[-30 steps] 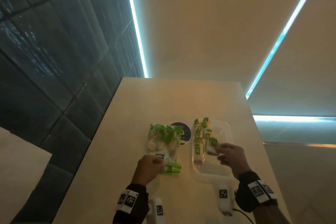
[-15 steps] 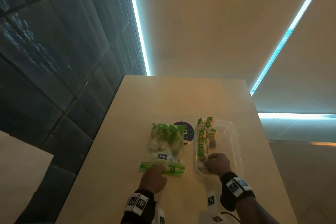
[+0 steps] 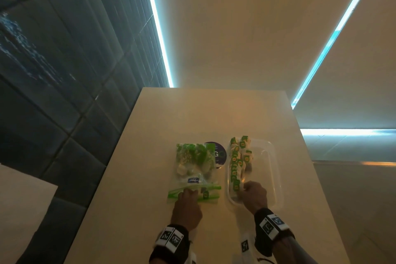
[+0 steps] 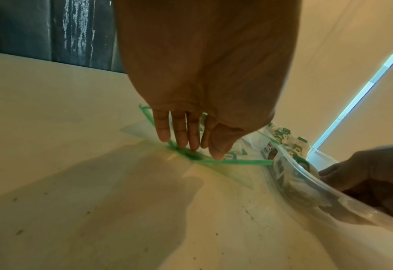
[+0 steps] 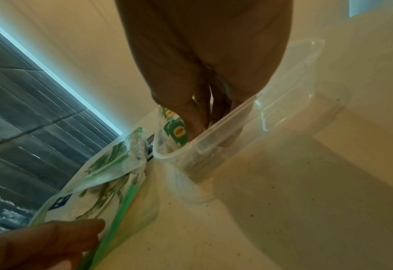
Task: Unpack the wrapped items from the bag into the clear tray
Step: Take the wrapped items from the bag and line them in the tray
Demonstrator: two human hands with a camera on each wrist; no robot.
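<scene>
A clear zip bag (image 3: 194, 163) with a green zip strip lies flat on the table and holds several green-and-white wrapped packets. My left hand (image 3: 190, 194) presses straight fingers (image 4: 179, 135) down on the bag's open mouth. To its right stands the clear tray (image 3: 273, 178), with a row of wrapped packets (image 3: 235, 161) along its left side. My right hand (image 3: 246, 187) reaches into the tray's near end, fingers (image 5: 200, 117) curled down and pinching a packet at the end of the row. That packet is mostly hidden by the hand.
A dark purple round disc (image 3: 220, 154) lies on the table, partly under the bag. The beige table (image 3: 214, 113) extends far ahead; its left edge borders a dark tiled wall. The tray's right half (image 3: 263, 169) holds nothing.
My right hand carried a packet from the middle of the tray back to the near end of the row. My left hand flattened from a fist onto the bag's mouth.
</scene>
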